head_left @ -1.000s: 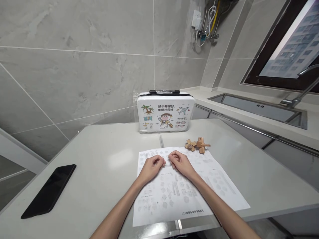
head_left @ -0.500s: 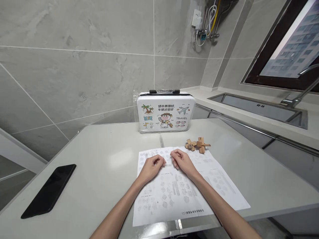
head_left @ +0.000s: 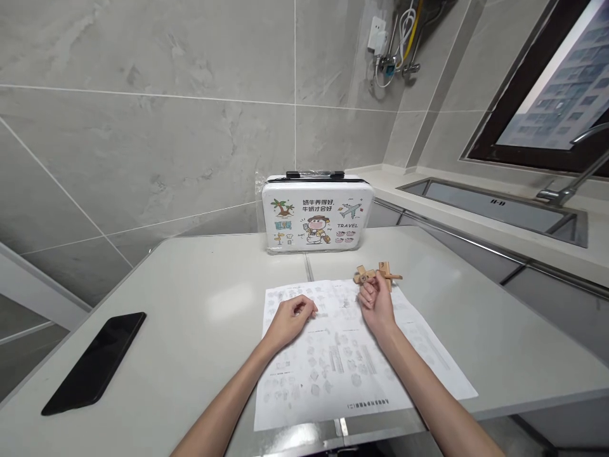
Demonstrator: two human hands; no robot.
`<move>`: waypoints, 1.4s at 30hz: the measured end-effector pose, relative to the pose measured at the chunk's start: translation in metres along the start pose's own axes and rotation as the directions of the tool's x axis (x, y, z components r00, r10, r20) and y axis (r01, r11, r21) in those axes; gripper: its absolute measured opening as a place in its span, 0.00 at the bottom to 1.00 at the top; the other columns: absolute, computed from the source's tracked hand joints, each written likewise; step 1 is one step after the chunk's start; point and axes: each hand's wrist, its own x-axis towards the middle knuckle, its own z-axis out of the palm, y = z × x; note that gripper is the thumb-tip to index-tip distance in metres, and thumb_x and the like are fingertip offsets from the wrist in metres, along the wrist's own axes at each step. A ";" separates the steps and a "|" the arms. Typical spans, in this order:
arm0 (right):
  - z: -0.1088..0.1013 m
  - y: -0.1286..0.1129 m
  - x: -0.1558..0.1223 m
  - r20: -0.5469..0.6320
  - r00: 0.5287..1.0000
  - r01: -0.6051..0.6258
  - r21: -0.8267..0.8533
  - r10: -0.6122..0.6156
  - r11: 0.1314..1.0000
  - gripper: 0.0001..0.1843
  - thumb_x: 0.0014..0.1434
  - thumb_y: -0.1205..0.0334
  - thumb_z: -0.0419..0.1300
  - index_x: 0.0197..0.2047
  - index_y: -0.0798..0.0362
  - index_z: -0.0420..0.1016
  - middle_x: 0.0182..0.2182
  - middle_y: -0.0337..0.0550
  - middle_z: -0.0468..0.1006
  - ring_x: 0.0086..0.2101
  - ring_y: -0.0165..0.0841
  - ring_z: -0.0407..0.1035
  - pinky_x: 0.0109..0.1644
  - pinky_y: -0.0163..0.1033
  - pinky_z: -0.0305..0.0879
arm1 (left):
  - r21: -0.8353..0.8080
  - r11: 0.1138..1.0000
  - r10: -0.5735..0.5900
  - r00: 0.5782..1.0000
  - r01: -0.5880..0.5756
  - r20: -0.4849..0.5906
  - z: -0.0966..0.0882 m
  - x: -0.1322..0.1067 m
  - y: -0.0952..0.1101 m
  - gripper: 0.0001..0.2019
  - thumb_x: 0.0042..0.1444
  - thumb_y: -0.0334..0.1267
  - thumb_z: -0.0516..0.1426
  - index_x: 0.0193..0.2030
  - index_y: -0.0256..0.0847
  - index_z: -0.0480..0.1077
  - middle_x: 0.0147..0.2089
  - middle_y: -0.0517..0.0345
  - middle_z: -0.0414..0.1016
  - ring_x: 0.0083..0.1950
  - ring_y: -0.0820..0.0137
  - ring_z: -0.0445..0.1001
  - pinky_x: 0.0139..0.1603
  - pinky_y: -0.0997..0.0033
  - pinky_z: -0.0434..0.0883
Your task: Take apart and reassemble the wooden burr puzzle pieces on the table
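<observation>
White table [head_left: 190, 304] carries your printed instruction sheet [head_left: 352, 362], with an illustrated tin case [head_left: 316, 216] upright at the wall and a black phone [head_left: 95, 362] far left. Your left hand [head_left: 289, 319] rests on the sheet, fingers curled loosely, holding nothing. Your right hand [head_left: 377, 304] has fingertips touching the wooden puzzle pieces [head_left: 375, 276] at the sheet's top edge; can't tell if pinching.

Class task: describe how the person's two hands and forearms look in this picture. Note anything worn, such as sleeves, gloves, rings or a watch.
The left hand and right hand are bare, with no gloves. Both forearms are uncovered as far as the view reaches, with no sleeves showing. No watch, bracelet or ring is visible.
</observation>
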 end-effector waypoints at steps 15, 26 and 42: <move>-0.014 -0.005 0.014 -0.061 0.997 0.039 0.045 -0.037 0.998 0.18 0.67 0.48 0.68 0.35 0.48 0.66 0.17 0.23 0.52 0.13 0.20 0.46 0.11 0.24 0.49 | -0.001 1.000 -0.010 1.000 0.010 0.004 0.000 -0.001 0.003 0.14 0.67 0.43 0.53 0.32 0.41 0.73 0.36 0.57 0.80 0.39 0.66 0.75 0.42 0.68 0.68; 0.021 0.005 -0.021 0.202 0.967 0.233 -0.453 -0.155 0.860 0.24 0.65 0.36 0.65 0.39 0.50 0.73 0.22 0.30 0.66 0.17 0.23 0.56 0.18 0.30 0.52 | -0.034 0.999 0.019 0.999 -0.020 -0.028 0.001 -0.001 0.000 0.15 0.69 0.48 0.55 0.37 0.41 0.74 0.37 0.56 0.80 0.40 0.66 0.76 0.45 0.66 0.70; 0.035 0.009 -0.053 0.650 0.738 0.428 -0.658 0.180 0.619 0.14 0.68 0.51 0.62 0.50 0.49 0.81 0.33 0.41 0.81 0.28 0.34 0.69 0.33 0.38 0.63 | -0.102 0.991 0.077 0.991 -0.088 -0.112 0.000 -0.005 0.003 0.41 0.47 0.45 0.75 0.67 0.47 0.66 0.67 0.45 0.74 0.68 0.50 0.73 0.70 0.46 0.67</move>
